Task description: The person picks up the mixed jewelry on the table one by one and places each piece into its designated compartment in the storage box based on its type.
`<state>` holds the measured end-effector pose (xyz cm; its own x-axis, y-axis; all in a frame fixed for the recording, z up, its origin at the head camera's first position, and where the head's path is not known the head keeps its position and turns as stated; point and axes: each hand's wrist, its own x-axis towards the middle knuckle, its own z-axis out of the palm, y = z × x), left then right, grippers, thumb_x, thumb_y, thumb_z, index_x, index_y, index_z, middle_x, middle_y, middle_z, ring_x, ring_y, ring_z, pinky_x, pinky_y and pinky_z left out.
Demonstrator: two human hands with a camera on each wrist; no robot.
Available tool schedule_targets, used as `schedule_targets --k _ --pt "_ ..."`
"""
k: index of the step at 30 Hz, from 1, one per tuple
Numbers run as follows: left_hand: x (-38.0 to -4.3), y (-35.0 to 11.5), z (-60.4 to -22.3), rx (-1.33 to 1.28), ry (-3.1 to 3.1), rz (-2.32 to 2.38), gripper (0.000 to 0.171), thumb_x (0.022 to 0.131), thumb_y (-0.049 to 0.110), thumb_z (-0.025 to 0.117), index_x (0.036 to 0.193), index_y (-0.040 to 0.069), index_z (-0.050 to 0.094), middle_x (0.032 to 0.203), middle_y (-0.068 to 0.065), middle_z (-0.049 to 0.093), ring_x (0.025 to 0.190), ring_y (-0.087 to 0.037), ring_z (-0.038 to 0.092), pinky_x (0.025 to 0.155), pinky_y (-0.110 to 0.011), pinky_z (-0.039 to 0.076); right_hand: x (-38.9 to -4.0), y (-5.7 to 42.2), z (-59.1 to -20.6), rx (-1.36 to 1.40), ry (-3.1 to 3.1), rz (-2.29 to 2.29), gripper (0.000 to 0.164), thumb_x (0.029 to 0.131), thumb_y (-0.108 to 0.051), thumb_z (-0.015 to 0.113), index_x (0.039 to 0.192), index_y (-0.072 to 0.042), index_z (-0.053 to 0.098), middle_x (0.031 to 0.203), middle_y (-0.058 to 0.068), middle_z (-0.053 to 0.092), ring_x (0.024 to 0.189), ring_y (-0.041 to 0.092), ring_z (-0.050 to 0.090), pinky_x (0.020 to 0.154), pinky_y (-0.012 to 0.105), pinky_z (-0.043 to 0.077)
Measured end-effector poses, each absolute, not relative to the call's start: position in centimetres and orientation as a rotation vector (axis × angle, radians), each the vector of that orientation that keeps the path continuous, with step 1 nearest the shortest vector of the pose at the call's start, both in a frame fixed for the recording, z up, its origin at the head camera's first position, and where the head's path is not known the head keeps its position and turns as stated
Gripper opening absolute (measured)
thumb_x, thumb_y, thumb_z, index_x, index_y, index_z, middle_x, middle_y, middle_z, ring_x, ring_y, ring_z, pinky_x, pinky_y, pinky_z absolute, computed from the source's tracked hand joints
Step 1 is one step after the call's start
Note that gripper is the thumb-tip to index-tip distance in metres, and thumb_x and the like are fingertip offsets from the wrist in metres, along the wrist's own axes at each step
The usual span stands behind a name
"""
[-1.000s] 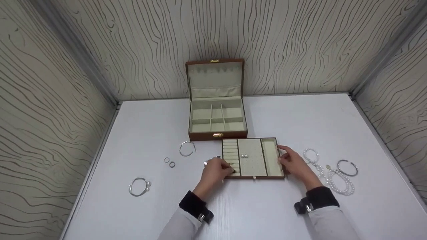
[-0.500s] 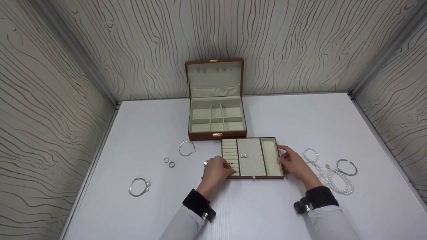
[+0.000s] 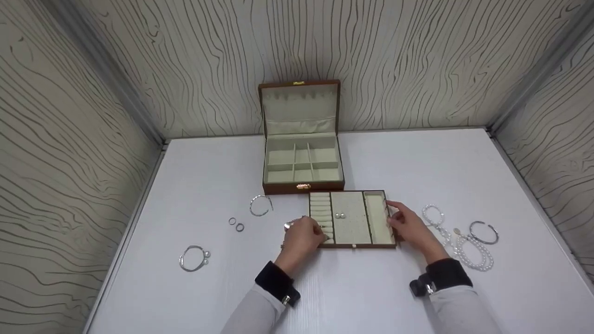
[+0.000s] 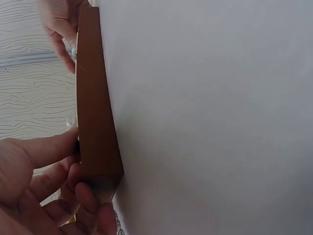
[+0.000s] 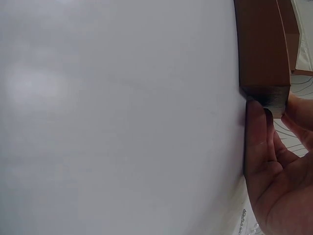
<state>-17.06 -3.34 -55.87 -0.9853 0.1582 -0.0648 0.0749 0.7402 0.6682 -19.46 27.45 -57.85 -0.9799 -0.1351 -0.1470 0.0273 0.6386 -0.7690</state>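
A brown jewelry tray [image 3: 351, 218] lies in front of the box, with ring rolls [image 3: 320, 208] at its left, a panel bearing two pearl studs [image 3: 340, 215], and a long compartment at its right. My left hand [image 3: 301, 239] is over the front ring rolls, thumb and forefinger pinching a small dark ring, mostly hidden by the fingertips. In the left wrist view, its other fingers [image 4: 88, 198] curl by the tray's corner. My right hand [image 3: 410, 227] grips the tray's right end, thumb and fingers around the edge in the right wrist view.
Behind stands an open brown jewelry box [image 3: 303, 162] with divided compartments. Two rings [image 3: 240, 227], a bangle [image 3: 261, 205] and a pearl-ended bracelet [image 3: 192, 258] lie left. Shiny jewelry [image 3: 288, 226] shows beside my left hand. Pearl strands [image 3: 473, 253] and a dark bangle [image 3: 483, 233] lie right.
My left wrist has shifted slightly right and up, while its fingertips stay at the front ring rolls. The right hand and tray stay where they were.
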Motion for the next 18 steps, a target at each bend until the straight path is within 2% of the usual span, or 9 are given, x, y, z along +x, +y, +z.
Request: schedule_targets --k 6,18 --pt "-17.17 -3.44 -55.91 0.214 2.788 1.126 0.017 0.078 0.023 0.083 0.068 0.017 0.071 0.064 0.012 0.061 0.059 -0.007 0.054 0.067 -0.034 0.048 -19.49 27.47 -57.81 -0.079 2.67 -1.245 0.049 0.099 -0.008 0.055 0.146 -0.001 0.041 0.099 0.013 0.058 0.085 0.023 0.054 0.07 0.034 0.046" --pt "-17.19 -3.76 -56.42 0.223 2.734 1.205 0.013 0.08 0.02 0.081 0.073 0.016 0.071 0.068 0.011 0.062 0.061 -0.006 0.055 0.063 -0.028 0.049 -19.46 27.46 -57.79 -0.083 2.668 -1.256 0.049 0.099 -0.007 0.055 0.145 0.0 0.04 0.098 0.013 0.059 0.084 0.023 0.054 0.069 0.034 0.047"
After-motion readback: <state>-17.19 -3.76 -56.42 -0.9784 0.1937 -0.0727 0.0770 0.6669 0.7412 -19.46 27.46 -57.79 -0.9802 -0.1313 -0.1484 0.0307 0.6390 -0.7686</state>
